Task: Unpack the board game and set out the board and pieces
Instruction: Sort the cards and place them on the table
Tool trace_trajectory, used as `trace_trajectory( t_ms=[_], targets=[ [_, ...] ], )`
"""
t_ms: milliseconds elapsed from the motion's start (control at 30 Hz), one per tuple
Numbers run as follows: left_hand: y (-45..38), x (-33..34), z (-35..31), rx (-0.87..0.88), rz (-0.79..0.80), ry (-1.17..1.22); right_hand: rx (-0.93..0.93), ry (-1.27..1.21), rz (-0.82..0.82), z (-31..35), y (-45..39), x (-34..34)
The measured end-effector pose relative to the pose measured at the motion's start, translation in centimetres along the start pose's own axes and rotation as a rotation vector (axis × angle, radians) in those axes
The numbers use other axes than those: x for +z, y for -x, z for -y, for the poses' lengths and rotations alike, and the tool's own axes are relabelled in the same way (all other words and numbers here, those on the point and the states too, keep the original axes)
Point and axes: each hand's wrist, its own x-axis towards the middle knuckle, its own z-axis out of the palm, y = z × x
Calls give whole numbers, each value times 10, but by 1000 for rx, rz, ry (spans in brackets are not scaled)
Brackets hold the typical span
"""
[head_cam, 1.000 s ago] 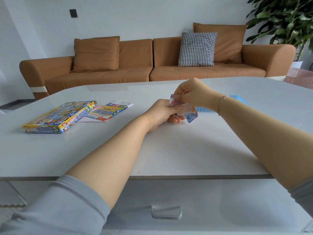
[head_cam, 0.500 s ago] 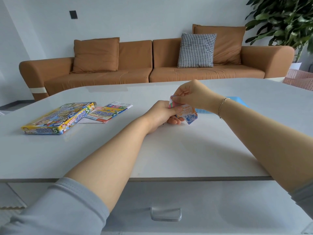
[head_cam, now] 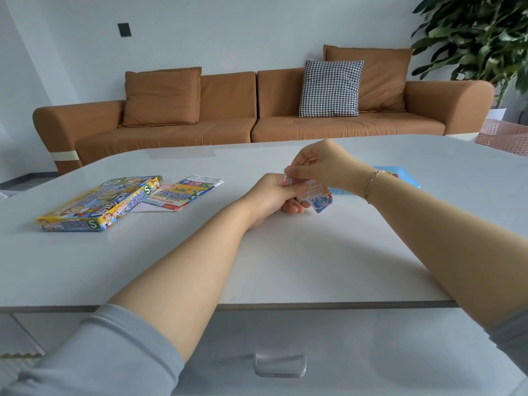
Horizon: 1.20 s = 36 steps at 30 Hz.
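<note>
Mid-table, the left hand grips a card pack; the right hand pinches its top.

Pale grey-white wall behind, small dark switch plate upper left. Long tan sofa against the wall, pale band on its left arm. Two tan cushions, one at each end; houndstooth pillow leaning on the right one. Leafy green plant in the right corner, pink lattice basket below it. White glossy table in front, drawer with metal handle under the near edge. Soft, even daylight.
</note>
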Motion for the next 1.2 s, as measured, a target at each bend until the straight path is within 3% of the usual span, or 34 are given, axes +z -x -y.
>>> trace_trajectory(
  t_ms=[600,833,1033,1100,1200],
  targets=[
    [1,1,-1,12,16,-17,15,-48,34,2,4,-1],
    [1,-1,1,27,-32,35,95,-112,-85,1,15,-28],
    [2,-2,0,105,-98,120,376,-140,297,0,39,-38],
    [3,-2,0,124,-124,125,408,-241,340,-5,42,-29],
    [2,-1,1,131,-142,96,401,-377,269,-11,41,-19]
  ],
)
